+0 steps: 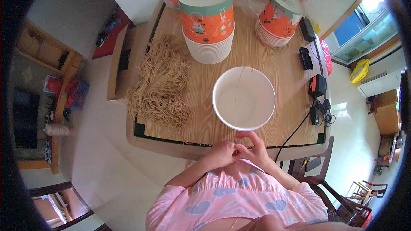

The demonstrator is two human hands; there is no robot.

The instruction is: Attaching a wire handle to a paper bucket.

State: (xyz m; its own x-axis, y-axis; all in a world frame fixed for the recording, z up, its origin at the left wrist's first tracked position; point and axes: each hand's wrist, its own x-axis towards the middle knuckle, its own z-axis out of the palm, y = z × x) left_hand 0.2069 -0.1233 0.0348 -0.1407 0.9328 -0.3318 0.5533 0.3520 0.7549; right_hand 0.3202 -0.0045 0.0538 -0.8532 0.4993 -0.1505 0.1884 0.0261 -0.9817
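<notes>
Wood-grained table (201, 102) underneath; by its near edge stands an open white bucket (246, 98), string (236, 100) across it. It looks light, stiff but dentable, best held at the rim. Left hand (222, 152) and right hand (255, 150) meet before it, fingers bunched, grip impossible to tell. Tangled yarn (160, 85) crowds the left edge; stacked buckets (207, 25) stand behind.

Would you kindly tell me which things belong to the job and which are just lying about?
Likely in use:
- open white tub
- thin string across it
- tan string pile
- stacked orange tubs

Apparently lying about:
- black case
- coiled black cable
</notes>
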